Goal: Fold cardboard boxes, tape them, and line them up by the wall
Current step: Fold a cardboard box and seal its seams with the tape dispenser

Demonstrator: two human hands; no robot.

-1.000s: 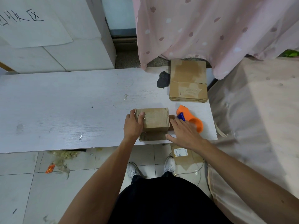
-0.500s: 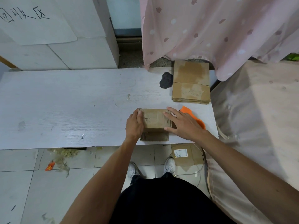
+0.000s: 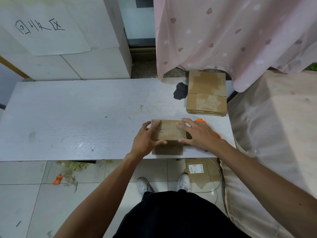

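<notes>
One cardboard box (image 3: 169, 130), folded up, stands on the white table (image 3: 68, 121) at its near right part, close to the near edge. The top flaps are down, with a seam running left to right.

Two hands are on the box.
- Left hand (image 3: 145, 140): grips the box's left end. Its fingers (image 3: 148, 124) curl over the left top edge, and the thumb lies along the near top edge.
- Right hand (image 3: 200, 134): rests on the right end. Its fingers (image 3: 180, 125) are spread and nearly straight, flat on the top flaps, with the thumb at the near right corner. It holds nothing.

One orange tape dispenser (image 3: 201, 121) lies on the table just right of the box, mostly hidden behind the right hand.

One stack of flattened cardboard boxes (image 3: 206, 95) sits at the table's far right corner, apart from the folded box.

One black lump (image 3: 180, 91) lies just left of that stack, touching or nearly touching it.

One pink spotted curtain (image 3: 223, 40) hangs beyond the table, with its hem over the far end of the stack.

Several white blocks (image 3: 77, 66) stand far left, bearing a handwritten sheet (image 3: 46, 30).

On the tiled floor lie one labelled flat carton (image 3: 199, 170) below the table's near right and one orange wrapper (image 3: 57, 180) to the left.
</notes>
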